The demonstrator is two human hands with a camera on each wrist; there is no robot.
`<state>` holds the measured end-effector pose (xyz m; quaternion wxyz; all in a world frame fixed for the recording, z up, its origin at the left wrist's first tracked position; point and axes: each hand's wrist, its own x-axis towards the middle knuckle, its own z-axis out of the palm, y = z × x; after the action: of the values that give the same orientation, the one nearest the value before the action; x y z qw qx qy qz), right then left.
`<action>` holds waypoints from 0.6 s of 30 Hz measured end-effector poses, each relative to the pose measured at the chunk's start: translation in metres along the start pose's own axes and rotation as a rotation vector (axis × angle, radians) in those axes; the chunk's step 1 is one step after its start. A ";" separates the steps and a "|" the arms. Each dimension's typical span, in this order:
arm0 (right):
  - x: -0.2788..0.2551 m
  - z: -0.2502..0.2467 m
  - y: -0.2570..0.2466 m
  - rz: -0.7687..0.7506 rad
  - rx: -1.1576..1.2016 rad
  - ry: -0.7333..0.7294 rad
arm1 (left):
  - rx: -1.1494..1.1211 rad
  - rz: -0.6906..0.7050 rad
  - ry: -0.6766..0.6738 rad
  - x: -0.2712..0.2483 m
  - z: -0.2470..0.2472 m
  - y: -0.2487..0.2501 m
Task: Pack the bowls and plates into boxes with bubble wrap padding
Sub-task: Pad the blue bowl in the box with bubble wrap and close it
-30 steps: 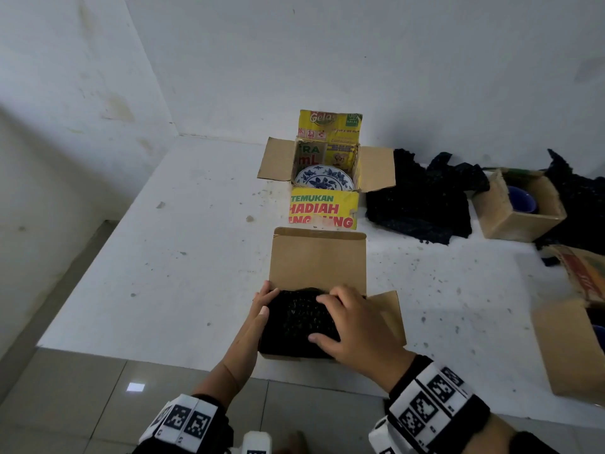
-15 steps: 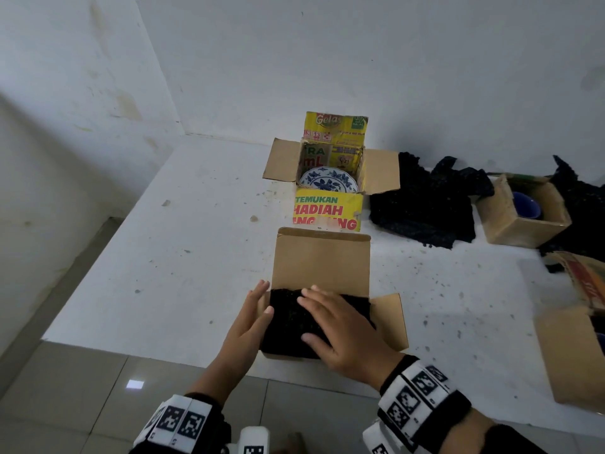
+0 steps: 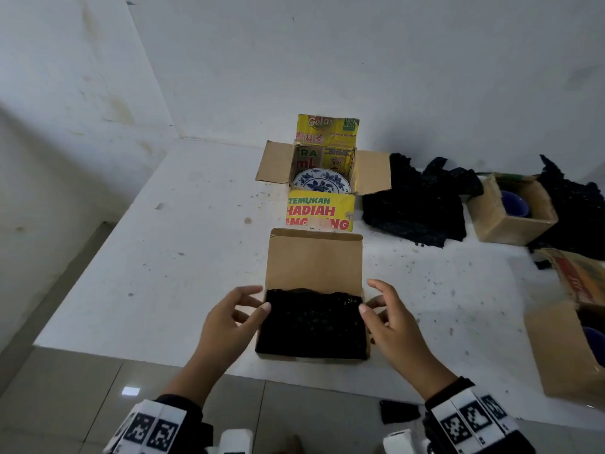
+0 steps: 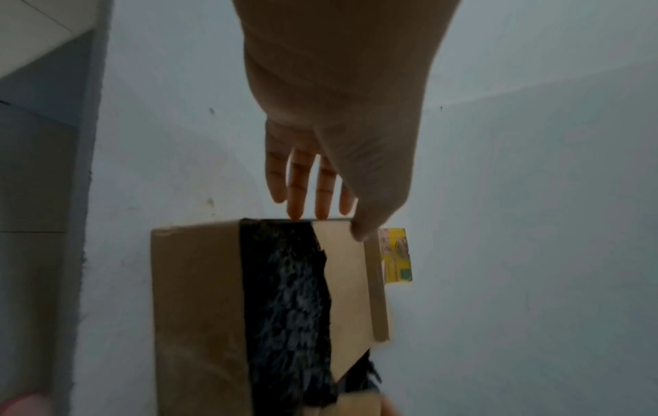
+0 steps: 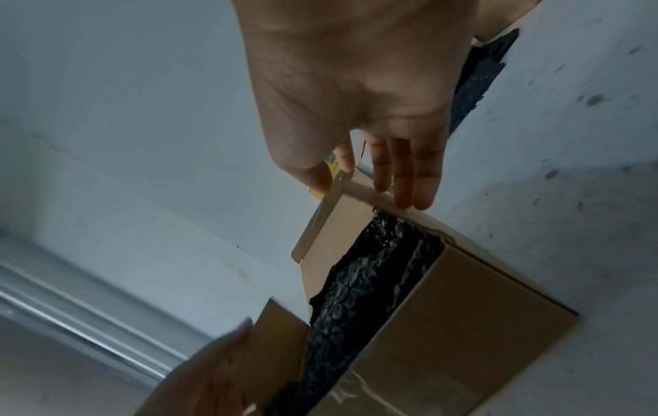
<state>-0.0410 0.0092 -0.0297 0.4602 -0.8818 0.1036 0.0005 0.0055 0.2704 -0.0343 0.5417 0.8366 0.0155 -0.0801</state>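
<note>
The small brown box (image 3: 312,322) sits at the near edge of the counter (image 3: 163,273), just in front of the person, and its top is filled with black bubble wrap (image 3: 311,322) up to the rim. Its back lid (image 3: 316,260) stands upright on the far side, toward the yellow box (image 3: 320,209) with the blue and white plate (image 3: 320,183) inside. The box lies exactly between the two hands: the left hand (image 3: 229,322) is at its left wall and the right hand (image 3: 389,319) at its right wall, both equally near. Both hands are empty with the fingers spread and relaxed. The left thumb tip seems to touch the left edge of the padding, and in the left wrist view the fingertips (image 4: 302,202) reach the far left corner of the rim; whether they really press on it is hard to say, because that view is soft. On the right, the fingers (image 5: 405,180) rest at a side flap (image 5: 359,191). The coming move is probably to fold the side flaps inward and then bring the lid down toward the person, so each hand needs to work from its own side.
</note>
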 end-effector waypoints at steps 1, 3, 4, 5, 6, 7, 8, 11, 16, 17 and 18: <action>0.000 0.004 0.000 -0.014 -0.001 -0.014 | 0.015 0.055 -0.034 -0.003 0.003 0.001; 0.000 0.010 0.004 -0.060 -0.048 -0.039 | 0.121 0.156 -0.084 -0.005 0.008 -0.005; 0.000 0.012 0.007 -0.089 -0.085 -0.057 | 0.217 0.216 -0.098 -0.005 0.011 -0.009; 0.000 0.013 0.010 -0.123 -0.126 -0.084 | 0.321 0.284 -0.102 -0.005 0.012 -0.014; 0.000 0.015 0.013 -0.163 -0.169 -0.114 | 0.411 0.349 -0.102 -0.005 0.014 -0.019; -0.001 0.016 0.016 -0.207 -0.211 -0.146 | 0.472 0.395 -0.111 -0.004 0.014 -0.023; -0.001 0.017 0.019 -0.253 -0.249 -0.176 | 0.510 0.425 -0.123 -0.004 0.013 -0.026; -0.002 0.019 0.027 -0.323 -0.339 -0.220 | 0.601 0.465 -0.148 -0.002 0.012 -0.030; 0.001 0.015 0.025 -0.415 -0.535 -0.158 | 0.684 0.446 -0.148 0.000 0.008 -0.033; 0.003 0.014 0.026 -0.414 -0.543 -0.147 | 0.670 0.431 -0.152 0.000 0.007 -0.035; 0.005 0.013 0.028 -0.403 -0.538 -0.140 | 0.647 0.417 -0.159 0.001 0.006 -0.038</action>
<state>-0.0399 0.0032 -0.0599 0.2078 -0.9721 -0.1085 -0.0029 0.0016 0.2806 -0.0707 0.2540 0.9405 -0.2230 -0.0334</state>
